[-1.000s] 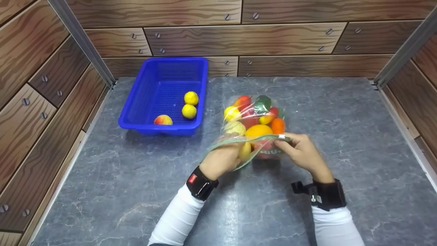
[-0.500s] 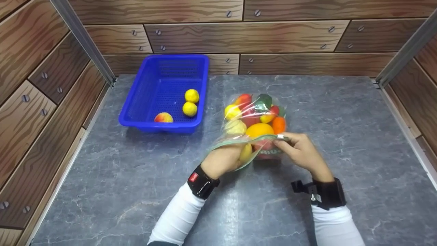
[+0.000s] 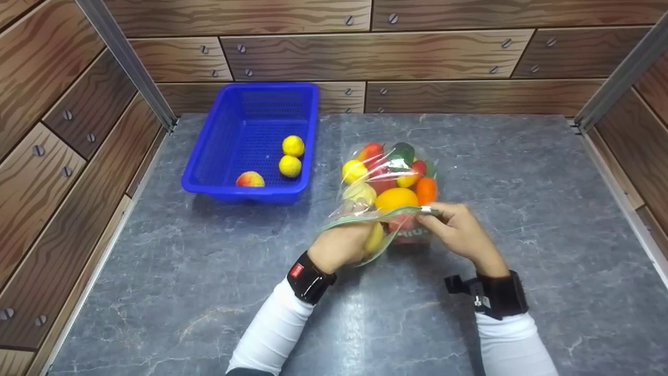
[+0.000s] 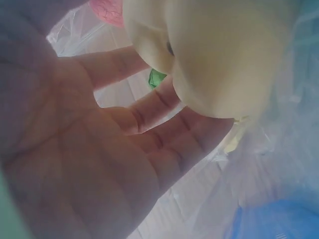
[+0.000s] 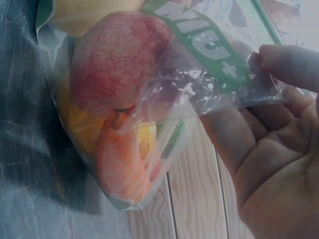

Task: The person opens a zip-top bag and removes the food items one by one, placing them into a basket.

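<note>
A clear zip bag [image 3: 340, 214] with a green seal strip is full of fruit and vegetables, its mouth facing the person. My left hand [image 3: 339, 248] reaches into it, the fingertips hidden from above. In the left wrist view, its loosely extended fingers [image 4: 154, 107] touch a pale yellow, lobed fruit [image 4: 214, 55]; no thumb shows closed over it. My right hand [image 3: 459, 230] pinches the bag's right corner beside the white slider [image 3: 426, 209], between thumb and fingers. Through the plastic show an orange oval fruit [image 3: 396, 199], a reddish round fruit [image 5: 119, 62] and an orange pepper-shaped piece [image 5: 119, 157].
A blue perforated basket [image 3: 245, 191] stands at the back left of the grey marbled table [image 3: 209, 292]. Two lemons [image 3: 290, 166] and a red-yellow peach [image 3: 250, 179] lie in it. Wood-patterned walls [image 3: 443, 57] enclose the table at the back and sides.
Both hands stay nearly in place. The near lip of the bag's mouth sags slightly lower, and the slider corner shifts a little left with the right hand. The basket's contents have not moved.
</note>
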A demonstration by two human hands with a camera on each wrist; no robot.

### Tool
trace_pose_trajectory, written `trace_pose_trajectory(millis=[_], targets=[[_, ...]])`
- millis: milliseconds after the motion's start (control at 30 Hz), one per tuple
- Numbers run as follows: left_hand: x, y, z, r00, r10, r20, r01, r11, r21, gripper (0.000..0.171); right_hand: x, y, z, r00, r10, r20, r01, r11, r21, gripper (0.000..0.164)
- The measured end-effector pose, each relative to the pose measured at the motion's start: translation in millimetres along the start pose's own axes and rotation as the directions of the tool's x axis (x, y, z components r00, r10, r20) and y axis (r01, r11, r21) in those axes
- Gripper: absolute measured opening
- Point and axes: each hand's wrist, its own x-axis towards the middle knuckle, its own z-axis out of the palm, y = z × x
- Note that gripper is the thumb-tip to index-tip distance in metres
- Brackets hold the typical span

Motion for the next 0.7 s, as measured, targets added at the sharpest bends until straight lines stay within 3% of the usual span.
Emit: trace_pose_trajectory(millis=[100, 200, 233, 333, 467, 567, 700], targets=[[0.6, -0.1, 2.0, 0.995, 0.048, -0.083, -0.048, 0.999, 0.001, 0.034, 1, -1, -1, 1.0, 0.004, -0.003, -0.004, 1.0, -0.003, 0.009], [-2.3, -1.7, 1.5, 0.995, 0.067, -0.079, -0.068, 0.998, -0.018, 0.031, 1, -1, -1, 1.0, 0.002, -0.004, -0.002, 1.0, -0.004, 0.009], [-3.4, -2.7, 0.7, 0.995, 0.07, -0.065, -0.072, 0.997, -0.027, 0.032, 0, 0, 0, 1.0, 0.0, -0.005, 0.0, 1.0, -0.003, 0.009], [-8.2, -5.2, -6.8, 0.997, 0.043, 0.057, -0.039, 0.997, -0.071, 0.035, 0, 0, 0, 1.0, -0.005, -0.006, 0.005, 1.0, 0.004, 0.009], [-15.7, -6.0, -21.5, 0.973, -0.03, 0.231, 0.058, 0.992, -0.115, 0.043, 0, 0, -1, 1.0, -0.016, -0.02, 0.017, 1.0, 0.013, 0.012], [-16.2, -3.4, -31.1, 0.965, -0.031, 0.262, 0.067, 0.99, -0.128, 0.05, 0, 0, -2, 0.999, -0.022, -0.033, 0.022, 1.0, 0.017, 0.013], [-16.8, 0.8, -42.3, 0.97, 0.02, 0.244, 0.011, 0.992, -0.126, 0.066, 0, -2, -3, 0.999, -0.001, -0.034, 0.002, 0.999, 0.035, 0.012]])
